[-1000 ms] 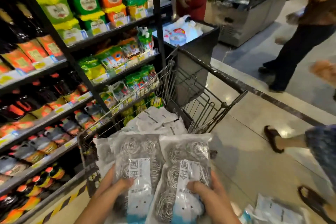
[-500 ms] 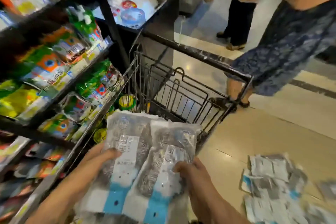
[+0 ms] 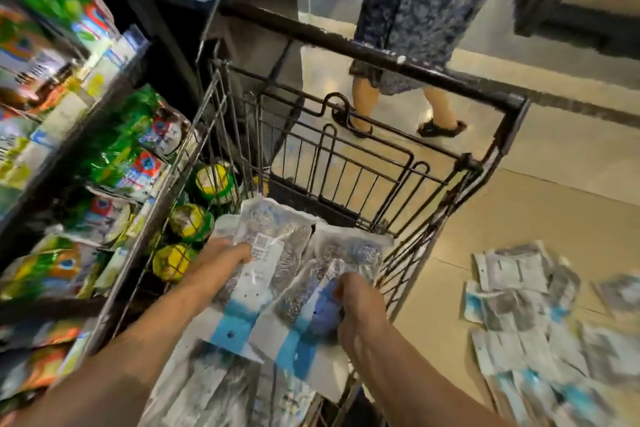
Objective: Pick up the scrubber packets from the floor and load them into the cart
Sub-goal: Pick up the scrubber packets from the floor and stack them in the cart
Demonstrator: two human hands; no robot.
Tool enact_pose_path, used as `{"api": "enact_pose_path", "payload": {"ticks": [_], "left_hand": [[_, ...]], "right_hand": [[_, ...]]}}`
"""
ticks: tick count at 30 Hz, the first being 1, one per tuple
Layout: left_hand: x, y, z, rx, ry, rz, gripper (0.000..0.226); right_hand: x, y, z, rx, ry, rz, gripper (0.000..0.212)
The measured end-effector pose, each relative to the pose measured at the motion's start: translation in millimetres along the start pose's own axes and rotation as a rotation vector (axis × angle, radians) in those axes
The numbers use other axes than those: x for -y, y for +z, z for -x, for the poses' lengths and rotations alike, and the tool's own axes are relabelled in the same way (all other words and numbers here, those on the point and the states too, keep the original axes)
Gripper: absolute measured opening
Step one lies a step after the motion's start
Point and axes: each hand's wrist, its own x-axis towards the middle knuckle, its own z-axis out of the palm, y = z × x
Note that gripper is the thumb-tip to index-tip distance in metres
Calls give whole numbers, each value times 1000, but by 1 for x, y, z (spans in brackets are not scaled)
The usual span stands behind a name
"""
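Observation:
Two clear packets of steel scrubbers with white and blue labels lie side by side over the black wire cart (image 3: pixel 363 163). My left hand (image 3: pixel 221 258) holds the left packet (image 3: pixel 266 253) at its left edge, thumb on top. With its fingers curled round the edge, my right hand (image 3: pixel 356 302) grips the right packet (image 3: pixel 325 288). Both packets sit low inside the cart, above other scrubber packets (image 3: pixel 214 388) piled in the basket. Several more packets (image 3: pixel 526 319) lie scattered on the tan floor to the right of the cart.
Store shelves (image 3: pixel 69 156) packed with green, yellow and orange goods stand close on the cart's left. A person in a blue patterned dress (image 3: pixel 412 10) and dark sandals walks just beyond the cart's far end. The cart's handle bar (image 3: pixel 346 45) crosses the top.
My hands have lowered the two packets deeper into the cart. My view has tilted down and right, showing more of the floor pile. The passer-by has stepped left behind the cart.

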Motion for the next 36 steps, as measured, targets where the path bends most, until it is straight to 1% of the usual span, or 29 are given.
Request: {"api": "enact_pose_path", "payload": {"ticks": [2,4,5,6,7,9,10,11,12,13,14,15,16,17,18,19,20,22,23,24,26,28,30,32,33,34,36], "left_hand": [[-1,6,-7,4,13,-47,18],[3,10,-19,-5,4,-69,20],[3,12,-22,-15,-3,-96,14],[5,11,-24,-24,-15,-120,13],[13,13,-33,-19,-26,-125,18],[20,14,-40,-15,-50,-116,18],[23,15,-42,-3,-61,-116,22],[29,18,-45,21,-68,-117,31],[28,21,-42,54,-82,-134,47],[30,22,-41,91,-79,-200,59],[27,24,-39,130,-67,-255,63],[26,25,-41,149,-66,-283,64],[23,26,-42,155,-62,-306,66],[22,26,-42,139,-50,-338,69],[19,24,-40,116,-36,-367,76],[23,22,-45,91,-16,-402,86],[25,19,-46,76,-6,-426,95],[27,18,-41,32,10,-424,101],[27,17,-35,8,22,-420,100],[24,17,-26,-17,29,-399,99],[26,15,-17,-25,47,-338,89],[31,12,-8,-17,74,-288,76],[32,11,6,-19,124,-243,65],[31,10,27,5,164,-189,49],[32,9,34,21,179,-157,43],[31,9,47,45,176,-139,37],[26,10,73,109,180,-110,32]], "right_hand": [[-6,4,-9,-23,24,-32,54],[-9,7,-17,-44,39,-41,53],[-10,9,-20,-57,41,-33,53],[-12,11,-24,-65,45,-38,52],[-14,13,-29,-82,40,-6,52],[-12,15,-25,-81,66,19,50],[-10,15,-25,-80,80,38,42],[-7,15,-24,-84,97,72,32],[-8,15,-29,-83,114,106,28],[-9,15,-33,-95,121,168,29],[-9,13,-33,-84,104,249,28],[-9,13,-33,-53,70,309,22],[-10,12,-31,-20,27,346,19],[-10,12,-30,-9,8,355,26],[-12,11,-30,-5,-5,371,27],[-12,11,-26,-20,-9,407,17],[-10,13,-21,-48,-27,449,15],[-6,15,-20,-165,-50,557,57],[-3,15,-16,-188,-61,566,70],[-3,15,-14,-189,-82,574,79],[-8,15,-18,-141,-134,540,89],[-15,12,-22,-66,-197,494,91],[-5,-1,13,46,-233,457,79],[6,-23,46,200,-269,453,60],[11,-36,61,242,-318,483,48],[14,-52,74,276,-385,504,32],[21,-88,100,337,-502,508,12]]}}
